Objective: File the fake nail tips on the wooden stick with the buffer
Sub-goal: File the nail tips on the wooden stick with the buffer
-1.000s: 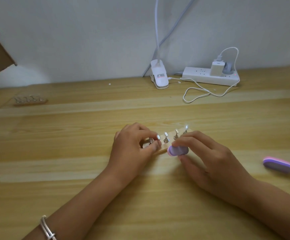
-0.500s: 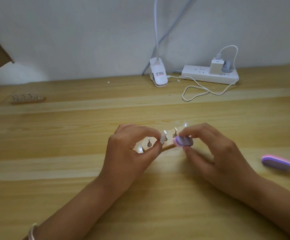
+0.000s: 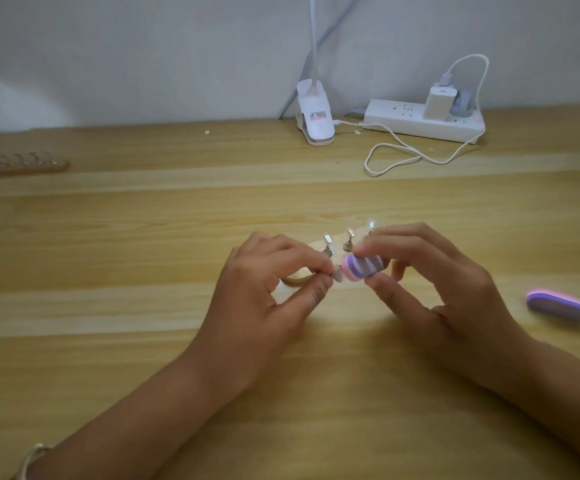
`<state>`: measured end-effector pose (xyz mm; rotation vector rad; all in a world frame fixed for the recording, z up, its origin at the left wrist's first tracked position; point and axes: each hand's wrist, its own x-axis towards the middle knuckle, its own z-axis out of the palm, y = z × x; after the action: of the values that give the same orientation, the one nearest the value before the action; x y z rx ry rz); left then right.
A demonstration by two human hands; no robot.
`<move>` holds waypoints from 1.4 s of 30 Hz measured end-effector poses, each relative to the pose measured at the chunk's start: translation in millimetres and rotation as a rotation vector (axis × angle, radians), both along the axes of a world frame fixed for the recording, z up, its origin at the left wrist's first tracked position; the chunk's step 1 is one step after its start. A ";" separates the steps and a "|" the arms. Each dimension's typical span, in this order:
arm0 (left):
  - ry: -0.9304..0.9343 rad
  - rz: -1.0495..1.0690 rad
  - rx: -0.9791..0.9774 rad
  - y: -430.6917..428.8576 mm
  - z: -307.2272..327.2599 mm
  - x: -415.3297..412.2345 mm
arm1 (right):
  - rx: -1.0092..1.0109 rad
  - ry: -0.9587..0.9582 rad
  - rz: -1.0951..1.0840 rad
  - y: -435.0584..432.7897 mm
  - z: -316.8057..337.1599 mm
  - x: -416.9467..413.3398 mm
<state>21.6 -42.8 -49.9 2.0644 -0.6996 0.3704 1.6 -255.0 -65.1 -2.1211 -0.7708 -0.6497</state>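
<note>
A wooden stick (image 3: 53, 280) with small metal holders for clear nail tips lies on the desk, mostly hidden behind my hands. Two holders (image 3: 328, 245) stand visible between the hands. My left hand (image 3: 267, 289) pinches one clear nail tip (image 3: 440, 276) between thumb and forefinger, raised off the stick. My right hand (image 3: 430, 282) holds a small pink and purple buffer (image 3: 465, 267) between thumb and fingers, its end touching that tip.
A second pink and purple buffer (image 3: 557, 304) lies at the right. Another wooden stick with tips (image 3: 30, 163) sits far left. A white lamp clip (image 3: 314, 117), a power strip (image 3: 423, 121) and a looped cable (image 3: 399, 157) line the back wall.
My left hand has lifted a nail tip off the stick and drawn it toward me. My right hand turned the buffer and brought its end against that tip.
</note>
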 end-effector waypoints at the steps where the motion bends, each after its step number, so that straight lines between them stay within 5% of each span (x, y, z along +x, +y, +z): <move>1: -0.010 0.002 0.008 -0.5 0.0 0.2 | -0.008 -0.008 -0.002 0.3 -0.3 0.6; 26: -0.035 -0.027 0.052 -1.4 -7.5 4.9 | -0.136 -0.049 0.045 3.4 3.1 -0.7; 42: 0.128 -0.073 -0.217 -4.2 2.9 -0.9 | -0.045 -0.038 -0.167 -13.6 6.7 0.3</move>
<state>20.7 -47.0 -47.0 1.8347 -0.6272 0.2577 1.9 -268.6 -58.5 -2.2365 -0.6388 -0.7687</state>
